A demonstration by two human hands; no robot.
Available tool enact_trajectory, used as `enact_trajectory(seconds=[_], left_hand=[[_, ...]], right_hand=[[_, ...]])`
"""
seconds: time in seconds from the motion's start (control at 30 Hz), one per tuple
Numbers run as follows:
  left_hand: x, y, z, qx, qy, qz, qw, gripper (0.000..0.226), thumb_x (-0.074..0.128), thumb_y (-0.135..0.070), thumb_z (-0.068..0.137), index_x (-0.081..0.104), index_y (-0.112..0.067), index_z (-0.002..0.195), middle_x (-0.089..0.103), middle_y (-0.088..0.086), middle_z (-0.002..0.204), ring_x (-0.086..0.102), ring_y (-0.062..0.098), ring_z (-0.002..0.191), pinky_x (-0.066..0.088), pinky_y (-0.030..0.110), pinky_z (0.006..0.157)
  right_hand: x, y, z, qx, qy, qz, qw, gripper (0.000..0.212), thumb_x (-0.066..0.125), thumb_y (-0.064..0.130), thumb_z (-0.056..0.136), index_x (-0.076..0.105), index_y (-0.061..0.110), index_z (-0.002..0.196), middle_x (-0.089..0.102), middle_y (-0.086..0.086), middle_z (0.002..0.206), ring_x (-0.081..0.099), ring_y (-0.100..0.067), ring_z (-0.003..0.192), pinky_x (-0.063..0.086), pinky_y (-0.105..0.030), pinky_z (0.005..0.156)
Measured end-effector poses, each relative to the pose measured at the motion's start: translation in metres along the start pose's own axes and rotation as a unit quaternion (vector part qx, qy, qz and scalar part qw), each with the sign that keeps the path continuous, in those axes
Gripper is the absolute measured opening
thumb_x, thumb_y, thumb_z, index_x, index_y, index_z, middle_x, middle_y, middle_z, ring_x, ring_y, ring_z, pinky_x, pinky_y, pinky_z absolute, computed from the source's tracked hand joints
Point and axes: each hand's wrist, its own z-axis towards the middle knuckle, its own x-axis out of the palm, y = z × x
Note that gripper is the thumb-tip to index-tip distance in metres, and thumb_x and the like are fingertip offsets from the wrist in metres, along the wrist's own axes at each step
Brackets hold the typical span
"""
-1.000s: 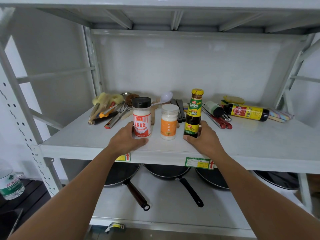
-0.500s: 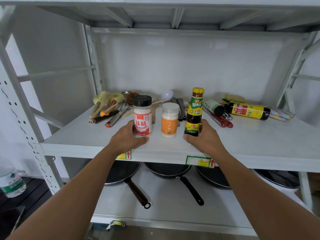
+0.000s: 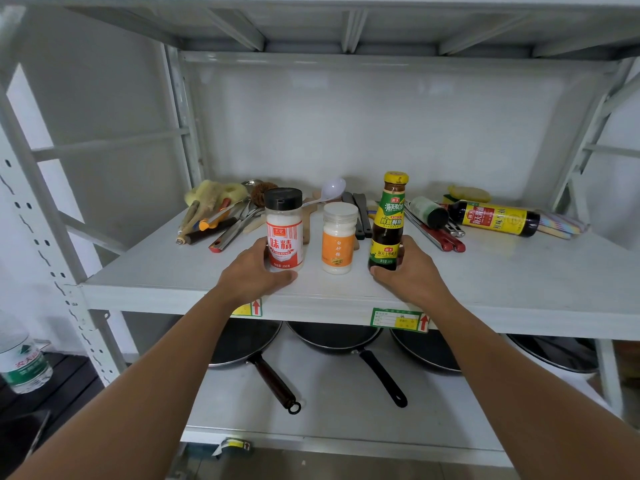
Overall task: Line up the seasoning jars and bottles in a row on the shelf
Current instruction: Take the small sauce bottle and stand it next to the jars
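Observation:
Three seasoning containers stand upright in a row near the front of the white shelf [image 3: 519, 282]. My left hand [image 3: 251, 273] grips the base of the black-capped jar with a red and white label [image 3: 284, 230]. In the middle, untouched, stands a white jar with an orange label [image 3: 338, 242]. My right hand [image 3: 410, 271] holds the foot of the dark sauce bottle with a yellow cap [image 3: 388, 221]. Further back on the right, a dark bottle with a yellow label [image 3: 495, 218] lies on its side, and a small dark-capped jar [image 3: 427, 211] lies beside it.
Kitchen utensils [image 3: 221, 220], a white spoon [image 3: 330, 188] and red-handled tools [image 3: 440, 237] lie along the back of the shelf. Several black pans [image 3: 339, 336] sit on the lower shelf. A water bottle [image 3: 22, 362] stands at the far left, outside the rack.
Both hands have pushed the red-labelled jar and the sauce bottle slightly back from the shelf edge, closer in line with the orange-labelled jar. The grips are unchanged.

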Motion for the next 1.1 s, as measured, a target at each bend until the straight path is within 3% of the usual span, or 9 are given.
enact_trajectory(seconds=[0.3,1.1], left_hand=[[-0.0005,-0.0005,-0.0015,0.009,-0.004,0.002,1.000,0.089,0.081,-0.048,0.085,0.033,-0.025,0.156,0.049,0.000,0.157,0.052,0.022,0.139,0.044,0.044,0.112],[0.0002,0.0023,0.0031,0.006,-0.008,0.017,1.000,0.086,0.075,-0.052,0.089,0.030,-0.025,0.158,0.046,0.000,0.160,0.051,0.025,0.141,0.045,0.050,0.115]], right_hand=[[0.0003,-0.0009,-0.0002,0.006,-0.016,-0.002,1.000,0.063,0.082,0.028,0.079,0.050,0.018,0.133,0.066,-0.004,0.123,0.062,-0.021,0.106,0.050,-0.035,0.089],[0.0001,0.0006,-0.0008,-0.003,-0.008,-0.011,1.000,0.067,0.081,0.029,0.081,0.047,0.018,0.138,0.064,-0.004,0.129,0.058,-0.018,0.106,0.048,-0.034,0.090]])
